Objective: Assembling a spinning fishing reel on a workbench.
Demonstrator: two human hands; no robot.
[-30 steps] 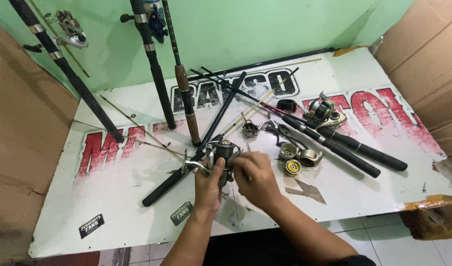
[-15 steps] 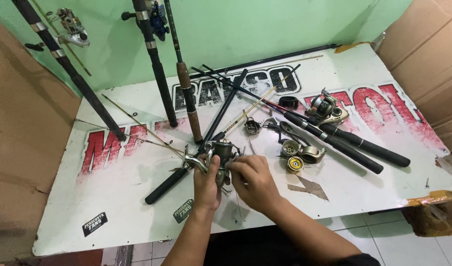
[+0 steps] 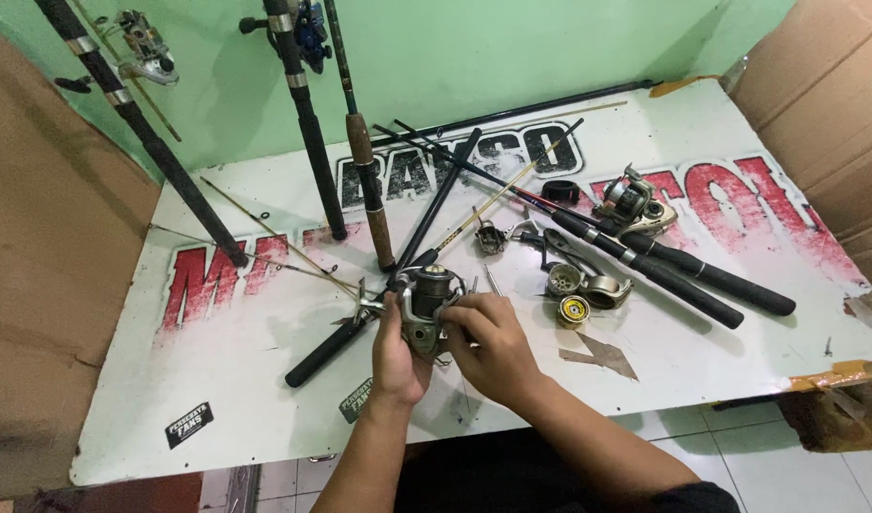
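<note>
Spinning reel (image 3: pixel 428 306) gripped by left hand (image 3: pixel 396 353) and right hand (image 3: pixel 490 347) — over white table (image 3: pixel 246 399), black rods (image 3: pixel 664 271) nearby

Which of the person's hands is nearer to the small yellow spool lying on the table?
The right hand. It lies just left of the yellow spool, apart from it. The left hand is farther left, beyond the reel that both hands hold.

Reel (image 3: pixel 426 309) held at lower centre of board (image 3: pixel 218 380), between left hand (image 3: pixel 398 356) and right hand (image 3: pixel 493 347) | reel parts (image 3: pixel 578 290) laid just right of it | second reel (image 3: pixel 631 204) set upper right | rods (image 3: pixel 645 261) crossed behind, centre to right | three rods (image 3: pixel 308 133) leaned on wall, upper left
</note>
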